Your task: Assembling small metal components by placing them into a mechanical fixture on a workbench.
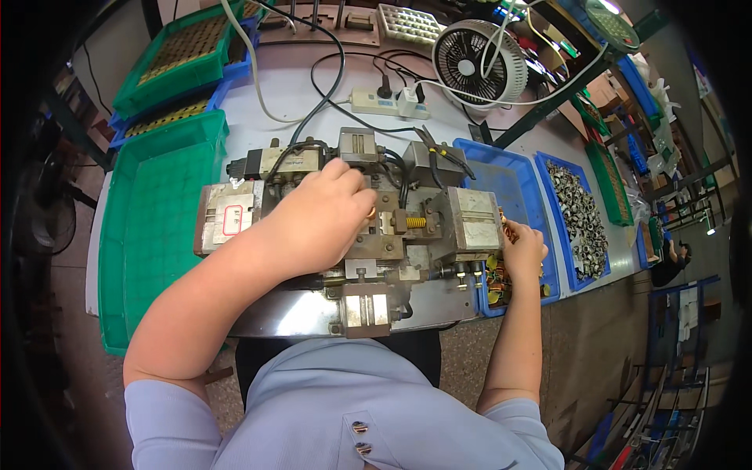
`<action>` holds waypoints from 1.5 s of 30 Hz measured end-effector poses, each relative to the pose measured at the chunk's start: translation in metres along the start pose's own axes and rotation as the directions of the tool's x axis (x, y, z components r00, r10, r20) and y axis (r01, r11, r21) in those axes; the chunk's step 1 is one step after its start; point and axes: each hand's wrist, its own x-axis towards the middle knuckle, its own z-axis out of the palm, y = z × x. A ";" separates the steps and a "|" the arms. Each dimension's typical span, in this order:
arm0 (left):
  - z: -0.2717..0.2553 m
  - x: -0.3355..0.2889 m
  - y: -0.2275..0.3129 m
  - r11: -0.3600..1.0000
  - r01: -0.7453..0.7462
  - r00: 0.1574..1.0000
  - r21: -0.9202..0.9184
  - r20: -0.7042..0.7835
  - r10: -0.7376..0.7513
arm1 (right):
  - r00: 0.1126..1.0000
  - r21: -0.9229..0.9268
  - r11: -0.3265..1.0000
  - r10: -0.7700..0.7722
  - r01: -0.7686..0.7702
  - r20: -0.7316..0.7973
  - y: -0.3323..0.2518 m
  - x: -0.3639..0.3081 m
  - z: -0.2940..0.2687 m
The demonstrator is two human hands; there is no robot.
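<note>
My left hand (333,207) reaches over the middle of a metal clamping fixture (384,247), its fingers curled down at the centre. A small brassy glint shows at its fingertips, but what they hold is mostly hidden. To the right, my right hand (525,249) is closed at the edge of a blue tray (497,176), just beside the fixture's right block (474,223). Small copper-coloured parts (509,231) show at its fingers. Below that hand, several copper and yellow-green parts (497,286) lie in the tray's near end. A yellow spring (415,222) sits on the fixture, right of my left hand.
An empty green tray (160,227) stands at the left, with stacked trays of brass-coloured parts (184,51) behind it. Another blue tray (576,219) of small metal rings lies far right. Behind the fixture are a power strip (384,100), a fan (478,63) and loose cables.
</note>
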 end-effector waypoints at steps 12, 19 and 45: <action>-0.122 -0.112 -0.056 0.501 0.623 0.630 -0.601 0.006 -0.777 | 0.940 0.602 0.793 0.267 -0.089 -0.213 0.018 -0.052 0.000; -0.093 -0.236 -0.108 0.346 0.865 0.414 -0.363 0.128 -0.901 | 0.939 0.559 0.829 0.171 0.026 -0.298 0.018 -0.056 0.008; -0.114 -0.302 -0.111 0.394 0.917 0.272 0.067 0.616 -0.739 | 0.963 0.608 0.787 0.236 -0.109 -0.132 0.007 -0.057 -0.002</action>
